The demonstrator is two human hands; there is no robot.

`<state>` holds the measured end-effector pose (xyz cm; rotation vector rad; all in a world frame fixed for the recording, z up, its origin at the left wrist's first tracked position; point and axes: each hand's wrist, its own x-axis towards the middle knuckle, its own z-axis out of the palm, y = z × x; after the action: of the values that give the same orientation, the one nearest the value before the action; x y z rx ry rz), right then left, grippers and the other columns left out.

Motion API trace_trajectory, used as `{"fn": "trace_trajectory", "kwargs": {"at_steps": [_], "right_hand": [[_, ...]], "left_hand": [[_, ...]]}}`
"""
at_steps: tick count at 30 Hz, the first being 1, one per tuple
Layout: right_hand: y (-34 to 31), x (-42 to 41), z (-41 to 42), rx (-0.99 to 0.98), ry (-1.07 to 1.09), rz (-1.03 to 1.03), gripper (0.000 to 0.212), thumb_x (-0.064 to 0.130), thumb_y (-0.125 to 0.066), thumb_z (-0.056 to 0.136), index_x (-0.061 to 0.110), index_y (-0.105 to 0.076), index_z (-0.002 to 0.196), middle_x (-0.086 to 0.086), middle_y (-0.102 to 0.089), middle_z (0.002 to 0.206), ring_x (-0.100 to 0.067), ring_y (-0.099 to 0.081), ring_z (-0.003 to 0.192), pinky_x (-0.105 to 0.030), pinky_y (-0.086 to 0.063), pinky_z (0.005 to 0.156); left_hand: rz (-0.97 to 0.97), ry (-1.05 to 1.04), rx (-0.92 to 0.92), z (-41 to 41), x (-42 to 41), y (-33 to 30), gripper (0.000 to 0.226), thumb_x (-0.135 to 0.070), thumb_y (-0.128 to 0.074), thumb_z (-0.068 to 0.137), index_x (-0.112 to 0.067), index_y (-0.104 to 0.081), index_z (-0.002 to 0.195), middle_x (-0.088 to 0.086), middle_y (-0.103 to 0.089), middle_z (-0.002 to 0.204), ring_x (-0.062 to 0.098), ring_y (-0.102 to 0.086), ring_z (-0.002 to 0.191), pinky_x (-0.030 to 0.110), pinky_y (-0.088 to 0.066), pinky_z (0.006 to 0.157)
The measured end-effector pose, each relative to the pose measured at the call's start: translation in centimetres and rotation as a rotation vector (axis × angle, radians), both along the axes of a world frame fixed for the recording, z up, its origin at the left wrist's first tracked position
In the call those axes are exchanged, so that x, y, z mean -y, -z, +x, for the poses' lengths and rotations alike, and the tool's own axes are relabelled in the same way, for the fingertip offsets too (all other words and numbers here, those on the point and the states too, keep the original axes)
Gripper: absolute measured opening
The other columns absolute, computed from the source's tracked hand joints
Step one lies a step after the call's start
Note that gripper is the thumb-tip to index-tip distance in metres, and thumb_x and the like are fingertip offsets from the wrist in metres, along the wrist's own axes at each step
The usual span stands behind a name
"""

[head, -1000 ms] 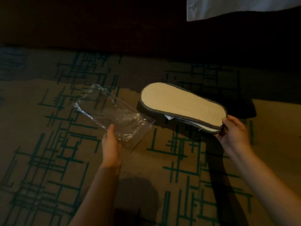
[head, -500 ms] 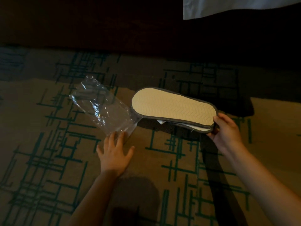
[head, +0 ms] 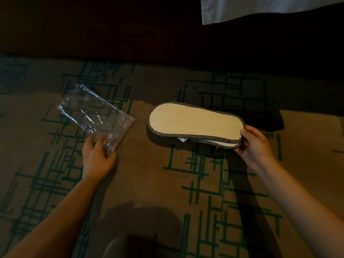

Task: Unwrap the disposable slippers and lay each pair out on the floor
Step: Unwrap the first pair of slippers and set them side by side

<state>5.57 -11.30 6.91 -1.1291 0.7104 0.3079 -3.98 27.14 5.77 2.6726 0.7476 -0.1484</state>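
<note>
A pair of disposable slippers (head: 196, 122) is stacked together, with a cream ribbed sole facing up and a grey trim around it. My right hand (head: 254, 144) grips the pair at its right end and holds it just above the carpet, toe end pointing left. The empty clear plastic wrapper (head: 95, 113) lies flat on the carpet to the left. My left hand (head: 96, 155) rests with its fingers against the wrapper's near corner, not closed around it.
The floor is tan carpet (head: 149, 179) with dark green line patterns. A dark furniture base (head: 130, 34) runs along the far side, with a white sheet (head: 260, 8) hanging at the top right. My knee (head: 128, 246) shows at the bottom edge.
My left hand let go of the wrapper, which now lies flat on the carpet further left. My right hand kept hold of the slippers and brought them lower.
</note>
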Motion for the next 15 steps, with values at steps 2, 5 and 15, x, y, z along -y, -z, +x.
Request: {"fn": "trace_trajectory", "kwargs": {"at_steps": [2,5,15], "right_hand": [[-0.2,0.0,0.0,-0.003,-0.001,-0.005,0.023,0.006,-0.046,0.094,0.024,-0.057,0.084,-0.001,-0.062,0.089,-0.015,-0.059,0.081,-0.033,-0.051,0.066],[-0.4,0.2,0.0,-0.024,-0.021,0.010,0.016,0.006,-0.047,0.094,0.018,-0.058,0.092,-0.002,-0.061,0.089,-0.016,-0.059,0.080,-0.032,-0.050,0.066],[-1.8,3.3,1.0,-0.236,-0.098,0.238,0.013,0.018,-0.049,0.094,0.012,-0.061,0.095,-0.005,-0.065,0.082,-0.011,-0.070,0.055,-0.021,-0.056,0.045]], "left_hand": [[0.052,0.005,0.090,-0.1,0.8,-0.2,0.079,-0.031,-0.069,0.076,-0.023,-0.027,0.142,0.015,-0.015,0.153,0.037,-0.014,0.141,0.060,-0.022,0.111],[0.174,0.352,0.246,0.6,3.4,-0.8,0.082,-0.045,-0.066,0.071,-0.024,-0.028,0.141,0.017,-0.019,0.152,0.034,-0.017,0.140,0.054,-0.021,0.110],[0.015,0.890,0.345,1.3,10.0,-1.4,0.036,-0.027,-0.051,0.085,-0.006,-0.065,0.111,0.011,-0.071,0.108,0.023,-0.069,0.097,0.032,-0.056,0.083]]}}
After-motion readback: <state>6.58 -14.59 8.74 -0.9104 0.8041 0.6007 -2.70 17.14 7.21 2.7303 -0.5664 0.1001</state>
